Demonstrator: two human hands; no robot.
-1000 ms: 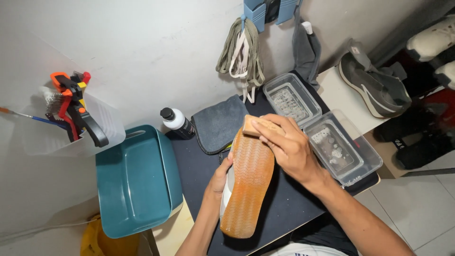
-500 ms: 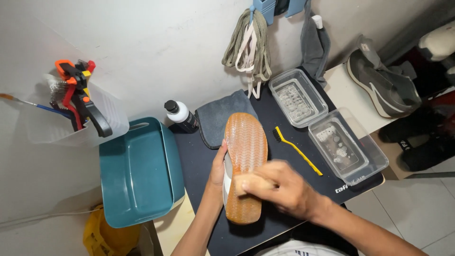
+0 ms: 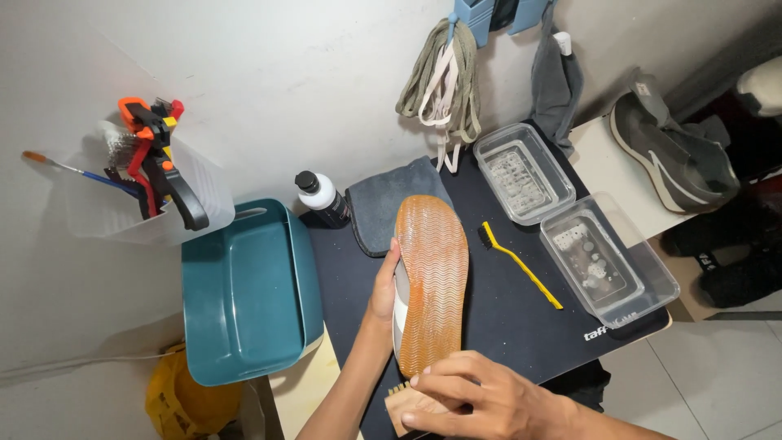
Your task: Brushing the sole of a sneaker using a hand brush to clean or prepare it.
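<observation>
head view: my left hand grips the shoe sole-up mid-desk; my right hand clasps a wooden brush at its front edge.

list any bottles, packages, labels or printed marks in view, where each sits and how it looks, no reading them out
Bottle: stands at the mat's back left corner beside the grey cloth; small, white body, dark label band, black cap.
Printed mark: white lettering on the black mat, near its front right corner, under the nearer clear tub.
No screens or signs show.
</observation>
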